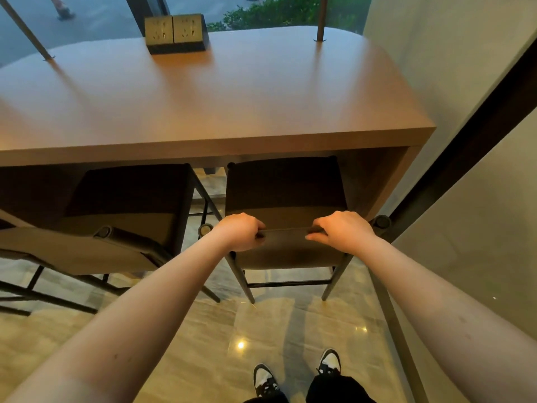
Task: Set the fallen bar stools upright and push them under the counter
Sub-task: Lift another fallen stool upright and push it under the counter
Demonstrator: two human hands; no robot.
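Note:
A dark bar stool [286, 187] stands upright on its legs, its seat partly under the wooden counter [220, 97]. My left hand [239, 231] and my right hand [343, 228] both grip the top edge of its low backrest, one at each end. A second dark stool [130, 193] stands upright to the left, its seat also partly under the counter. The backrest of this second stool juts out toward me.
A socket block [177, 33] sits at the counter's far edge, by the window. Two thin metal posts [321, 18] rise from the countertop. A grey wall [465, 97] closes the right side next to the stool. My shoes [296, 373] stand on the glossy tiled floor.

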